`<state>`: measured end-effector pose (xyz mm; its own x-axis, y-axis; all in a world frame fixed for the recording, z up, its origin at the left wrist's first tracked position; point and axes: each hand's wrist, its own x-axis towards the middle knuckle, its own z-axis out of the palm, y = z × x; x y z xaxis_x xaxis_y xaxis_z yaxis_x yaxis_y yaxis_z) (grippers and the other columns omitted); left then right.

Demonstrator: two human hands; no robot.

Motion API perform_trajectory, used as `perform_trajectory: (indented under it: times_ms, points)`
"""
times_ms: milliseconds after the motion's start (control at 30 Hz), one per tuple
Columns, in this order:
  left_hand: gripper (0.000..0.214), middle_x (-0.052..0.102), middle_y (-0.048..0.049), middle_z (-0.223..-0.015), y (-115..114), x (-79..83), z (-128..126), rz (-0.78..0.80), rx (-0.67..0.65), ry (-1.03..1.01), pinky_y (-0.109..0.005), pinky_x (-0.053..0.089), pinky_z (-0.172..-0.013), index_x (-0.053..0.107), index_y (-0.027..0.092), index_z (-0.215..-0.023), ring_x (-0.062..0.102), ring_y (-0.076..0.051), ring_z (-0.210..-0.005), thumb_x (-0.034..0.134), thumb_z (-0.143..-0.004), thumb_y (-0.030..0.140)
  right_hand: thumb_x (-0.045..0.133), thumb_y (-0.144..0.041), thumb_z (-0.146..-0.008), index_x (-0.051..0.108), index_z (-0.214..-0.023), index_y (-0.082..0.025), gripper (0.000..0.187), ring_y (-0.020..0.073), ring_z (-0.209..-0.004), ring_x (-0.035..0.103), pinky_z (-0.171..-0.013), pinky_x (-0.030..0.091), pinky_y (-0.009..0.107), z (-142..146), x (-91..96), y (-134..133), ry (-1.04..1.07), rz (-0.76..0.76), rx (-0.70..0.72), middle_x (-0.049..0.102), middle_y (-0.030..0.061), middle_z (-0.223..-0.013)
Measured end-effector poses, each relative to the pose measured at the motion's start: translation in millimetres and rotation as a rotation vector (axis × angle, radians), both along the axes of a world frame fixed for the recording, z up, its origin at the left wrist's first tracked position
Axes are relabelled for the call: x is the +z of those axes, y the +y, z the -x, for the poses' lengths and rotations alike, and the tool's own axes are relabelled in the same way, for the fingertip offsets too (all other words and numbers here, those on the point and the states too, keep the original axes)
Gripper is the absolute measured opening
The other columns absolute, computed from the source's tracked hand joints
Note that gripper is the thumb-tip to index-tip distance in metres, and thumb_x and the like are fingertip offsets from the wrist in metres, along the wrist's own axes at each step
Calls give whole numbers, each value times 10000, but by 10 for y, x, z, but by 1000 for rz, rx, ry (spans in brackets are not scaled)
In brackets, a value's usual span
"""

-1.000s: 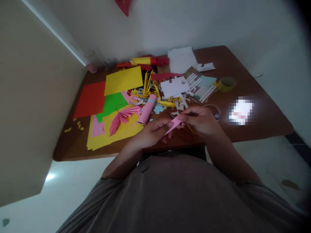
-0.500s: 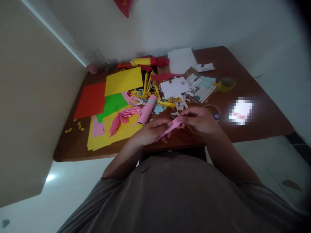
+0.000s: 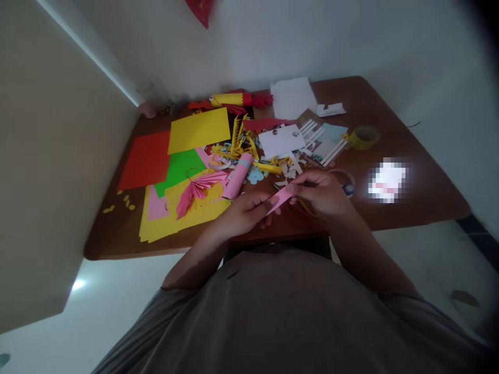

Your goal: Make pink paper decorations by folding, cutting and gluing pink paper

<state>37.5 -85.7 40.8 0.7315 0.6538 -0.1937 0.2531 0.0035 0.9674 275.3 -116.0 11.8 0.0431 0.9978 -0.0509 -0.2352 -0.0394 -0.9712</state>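
Note:
Both my hands hold a narrow pink paper strip (image 3: 279, 199) just above the near edge of the brown table (image 3: 409, 208). My left hand (image 3: 244, 212) pinches the strip's lower end with fingers closed around it. My right hand (image 3: 322, 195) grips its upper end between thumb and fingers. A folded pink paper fan (image 3: 197, 186) and a rolled pink paper (image 3: 236, 176) lie on yellow sheets (image 3: 183, 215) to the left of my hands.
Red (image 3: 146, 159), green (image 3: 178, 167) and yellow (image 3: 199, 129) paper sheets cover the table's left part. Cut scraps, white strips (image 3: 325, 145) and a white card (image 3: 280, 140) litter the middle. A tape roll (image 3: 363, 137) stands at the right, a white sheet (image 3: 292, 97) at the back.
The pink strip's free lower end showed longer below my left hand half a second ago and is now drawn back into the fingers. My hands stay in place.

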Motion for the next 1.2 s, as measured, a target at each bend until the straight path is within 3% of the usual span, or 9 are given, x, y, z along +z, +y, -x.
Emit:
perform_trajectory:
  times_ms: [200,433,533,667,833,1000,1200]
  points:
    - [517,663,7,-572,48,-7,42,-84,7,37,-225,474,-579,690,188,-829,603,-120,-515,579,-1126,597,1027,-532,-732,836,-777,-242,351,158,-580,683,-584,555,287,-3,5,13,-143,-49,-16,764,17,-675]
    - [540,836,-96,-847,154,-54,57,65,-78,21,-223,556,-584,815,146,-1008,779,-176,-709,671,-1058,663,998,-535,-753,842,-775,-241,333,167,-596,686,-598,559,293,45,-13,23,-169,-39,76,776,21,-688]
    - [521,797,-52,-742,151,-90,13,36,-44,43,-202,480,-487,809,149,-1019,679,-128,-542,655,-1073,644,1002,-526,-760,856,-795,-238,324,166,-619,697,-618,565,290,62,-58,38,-162,-30,118,791,28,-720]
    - [518,754,-21,-651,121,-76,-17,-17,37,53,-194,382,-406,788,149,-969,538,-85,-395,639,-1086,631,1001,-582,-747,855,-843,-236,388,164,-621,708,-636,604,300,120,-138,44,-25,31,49,803,23,-764]
    - [557,795,-70,-709,112,-85,-27,-25,73,6,-202,428,-442,806,134,-931,625,-111,-470,673,-1060,660,1019,-564,-727,856,-876,-235,396,175,-665,736,-701,648,323,176,-201,48,31,60,78,819,25,-795]
    - [524,836,-106,-793,118,-146,19,60,88,-46,-223,513,-548,827,132,-962,757,-166,-639,720,-1040,639,1042,-566,-692,824,-793,-227,416,160,-586,699,-599,618,295,99,-138,90,40,39,-73,772,21,-711]
    - [458,819,-82,-731,106,-122,71,-62,119,11,-212,445,-534,835,144,-934,663,-124,-560,713,-1068,564,1056,-549,-690,840,-794,-203,421,138,-562,692,-596,611,268,54,-46,69,50,8,-78,760,21,-689]
